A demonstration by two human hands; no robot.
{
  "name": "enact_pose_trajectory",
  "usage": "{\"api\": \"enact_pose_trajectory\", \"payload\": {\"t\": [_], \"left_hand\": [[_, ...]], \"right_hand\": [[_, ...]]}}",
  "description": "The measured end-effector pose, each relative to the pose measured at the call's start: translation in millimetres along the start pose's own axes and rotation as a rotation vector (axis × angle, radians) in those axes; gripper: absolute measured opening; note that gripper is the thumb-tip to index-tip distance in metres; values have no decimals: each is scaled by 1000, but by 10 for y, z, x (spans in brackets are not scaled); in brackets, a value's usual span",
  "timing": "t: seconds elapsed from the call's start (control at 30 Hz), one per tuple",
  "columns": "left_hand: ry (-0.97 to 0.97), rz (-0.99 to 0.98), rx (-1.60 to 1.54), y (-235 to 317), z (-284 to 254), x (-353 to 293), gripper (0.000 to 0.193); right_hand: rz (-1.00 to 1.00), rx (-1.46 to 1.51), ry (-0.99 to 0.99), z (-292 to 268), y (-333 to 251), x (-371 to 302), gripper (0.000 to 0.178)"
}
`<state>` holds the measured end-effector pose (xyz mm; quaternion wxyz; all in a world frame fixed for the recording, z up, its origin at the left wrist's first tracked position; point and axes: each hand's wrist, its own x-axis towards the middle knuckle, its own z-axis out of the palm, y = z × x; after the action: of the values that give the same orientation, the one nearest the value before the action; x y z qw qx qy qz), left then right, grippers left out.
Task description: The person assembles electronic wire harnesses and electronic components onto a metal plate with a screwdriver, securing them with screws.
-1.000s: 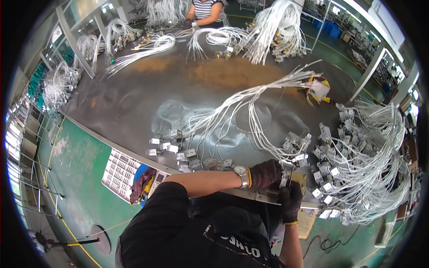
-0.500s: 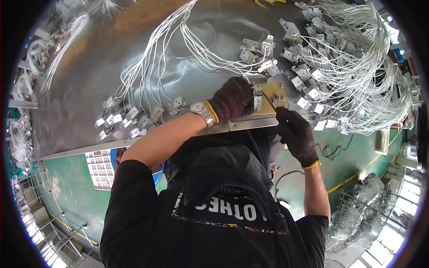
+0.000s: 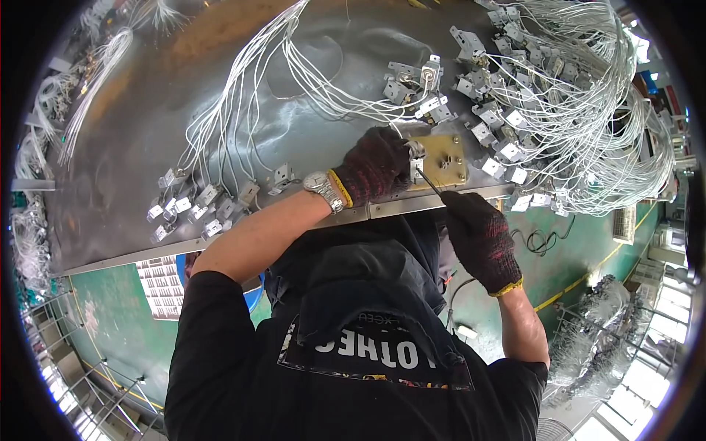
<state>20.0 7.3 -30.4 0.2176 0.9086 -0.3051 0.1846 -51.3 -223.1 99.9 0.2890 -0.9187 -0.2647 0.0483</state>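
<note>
Bracket (image 3: 417, 167) is pinched by left hand (image 3: 373, 165) at yellow plate (image 3: 434, 147), tool (image 3: 431, 182) clenched by right hand (image 3: 479, 234); contents of blue tub (image 3: 254, 297) are hidden.

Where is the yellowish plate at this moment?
In the head view, the yellowish plate lies right of centre on the metal tabletop, by its near edge, between the gloved left hand and the heap of wired brackets.

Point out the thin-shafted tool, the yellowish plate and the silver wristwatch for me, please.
Thin-shafted tool (image 3: 429, 180): head view, on its dark shaft.
Yellowish plate (image 3: 429, 150): head view, on its bare upper face.
Silver wristwatch (image 3: 317, 181): head view, on its dial.
</note>
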Motion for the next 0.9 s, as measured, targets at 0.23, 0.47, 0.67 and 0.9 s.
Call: {"api": "enact_pose_trajectory", "payload": {"t": [0.23,0.47,0.67,0.9], "left_hand": [[-63,-21,72,96,-115,69,27],[-125,-53,46,169,-183,42,34],[-128,-67,-26,109,-117,56,37],[6,-11,-40,70,-40,33,27]], "right_hand": [[31,119,137,311,84,-44,26],[123,165,-34,67,47,-53,29],[97,137,44,197,39,-22,29],[200,260,-25,160,130,-37,28]]}}
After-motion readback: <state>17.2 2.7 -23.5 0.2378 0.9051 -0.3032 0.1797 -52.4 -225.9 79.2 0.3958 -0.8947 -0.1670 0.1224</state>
